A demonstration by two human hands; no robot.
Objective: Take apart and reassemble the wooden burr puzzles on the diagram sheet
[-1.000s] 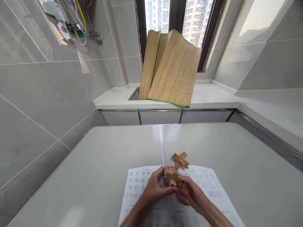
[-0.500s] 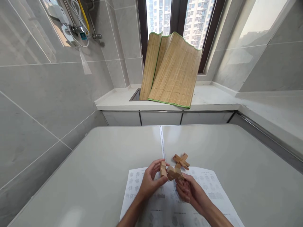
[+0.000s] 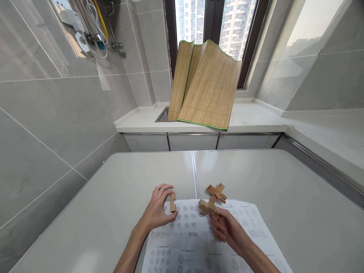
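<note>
My left hand (image 3: 159, 206) grips a notched wooden puzzle piece (image 3: 173, 203) between thumb and fingers, near the left edge of the printed sheet (image 3: 182, 242). The piece stands lengthwise with its notch facing right. To the right, my right hand (image 3: 226, 227) pinches a few joined wooden puzzle blocks (image 3: 207, 207) above the sheet. Just behind them a cross-shaped group of wooden pieces (image 3: 217, 192) rests by the sheet's far edge. My right fingers partly cover the joined blocks.
The sheet with small printed diagrams lies on a white table (image 3: 93, 212) with a seam down its middle. Behind it, a folded bamboo mat (image 3: 210, 87) leans on a white counter (image 3: 256, 117) below the window. Grey tiled walls flank both sides.
My left hand has moved left with the notched piece, away from the joined blocks. My right hand stays nearly in place, still holding its blocks.
</note>
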